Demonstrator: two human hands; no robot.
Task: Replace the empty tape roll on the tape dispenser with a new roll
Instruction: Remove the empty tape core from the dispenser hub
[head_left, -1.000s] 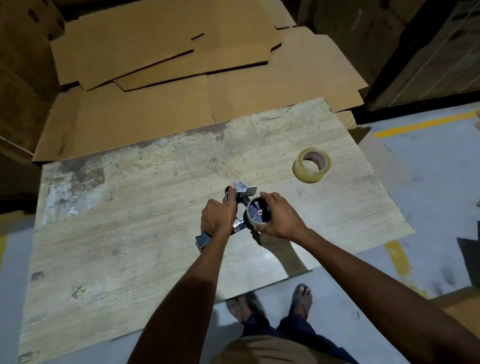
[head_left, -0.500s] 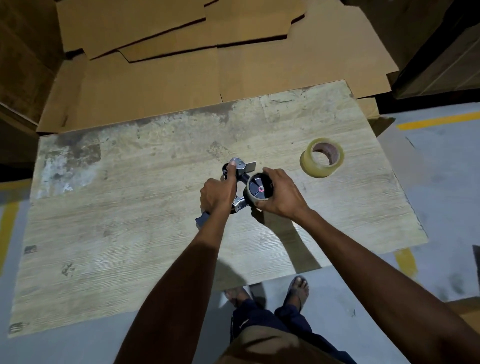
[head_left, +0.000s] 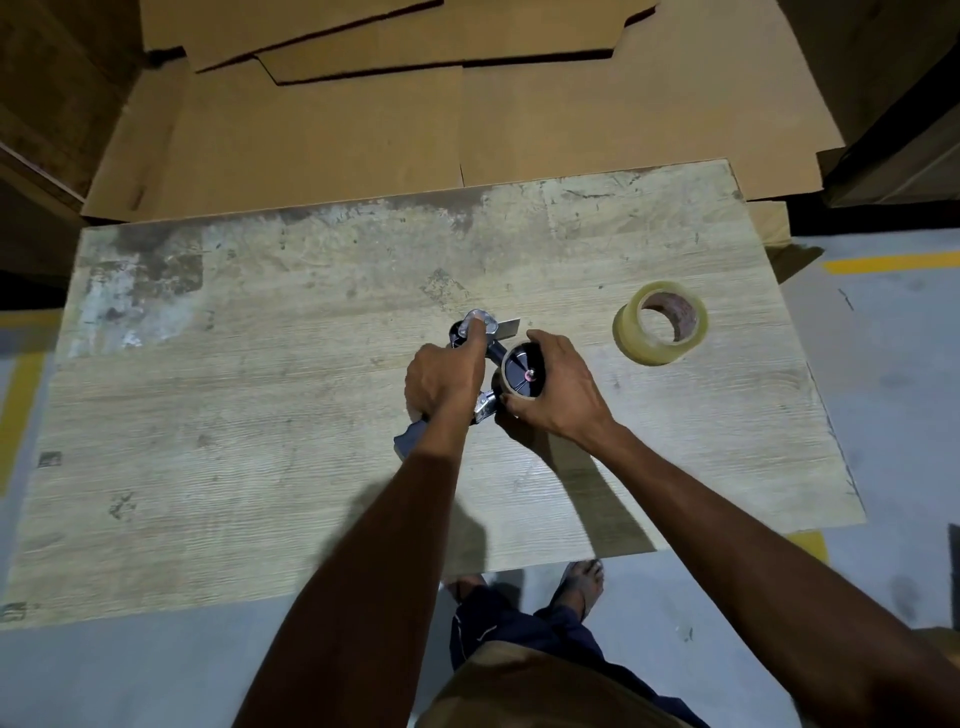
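A hand-held tape dispenser with a metal blade end and a grey handle lies on the wooden board near its middle. My left hand grips the dispenser's body, index finger stretched along the metal front. My right hand wraps around the empty roll on the dispenser's black hub, which has a small pink centre. A new roll of clear tape with a reddish-brown core lies flat on the board to the right, apart from both hands.
Flattened cardboard sheets lie beyond the board's far edge. Grey floor with yellow lines surrounds the board. My sandalled feet stand at the near edge. Dark stacked boxes rise at the far right.
Both hands keep the same hold on the dispenser and the roll. The view has shifted a little; the new tape roll has not moved.
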